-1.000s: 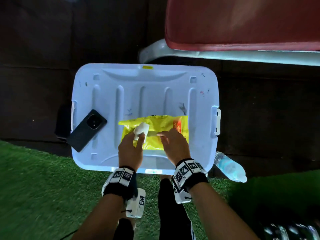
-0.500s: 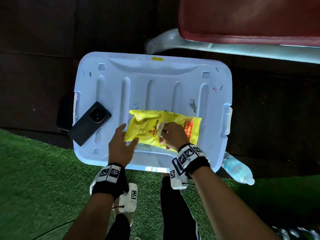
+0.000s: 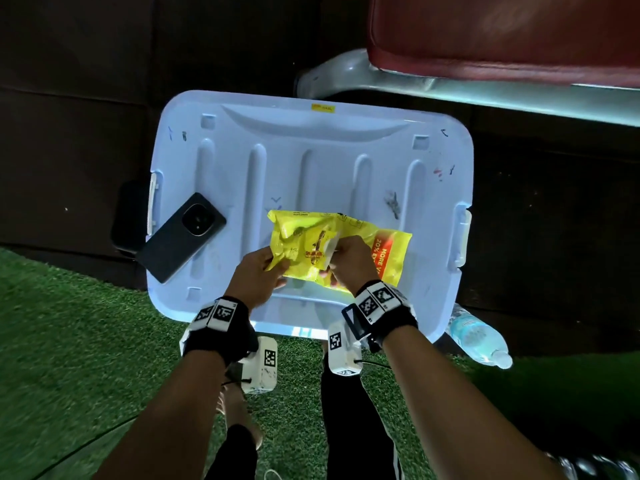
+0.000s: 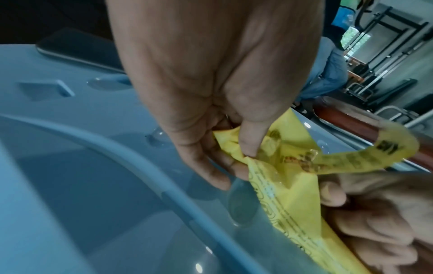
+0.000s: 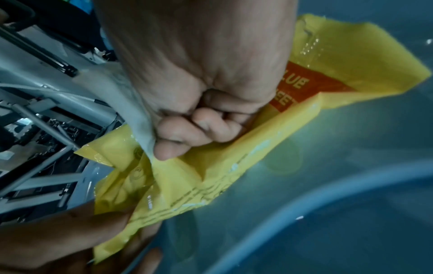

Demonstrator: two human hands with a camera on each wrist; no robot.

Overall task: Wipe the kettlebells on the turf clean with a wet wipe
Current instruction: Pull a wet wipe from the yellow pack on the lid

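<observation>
Pinning the yellow pack (image 3: 341, 247) mid-frame with pinching left hand (image 3: 254, 278), right hand (image 3: 349, 261) clenched on the wipe (image 5: 131, 109) should pull steadily

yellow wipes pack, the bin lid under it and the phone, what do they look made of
Yellow wipes pack: thin glossy plastic film, judging by how it crinkles and glints where the left hand and right hand pinch it.
Bin lid: rigid moulded plastic, pale blue, smooth with a slight sheen; ribs and scuffs show.
Phone: dark matte back, probably plastic or glass; I cannot tell which.
</observation>
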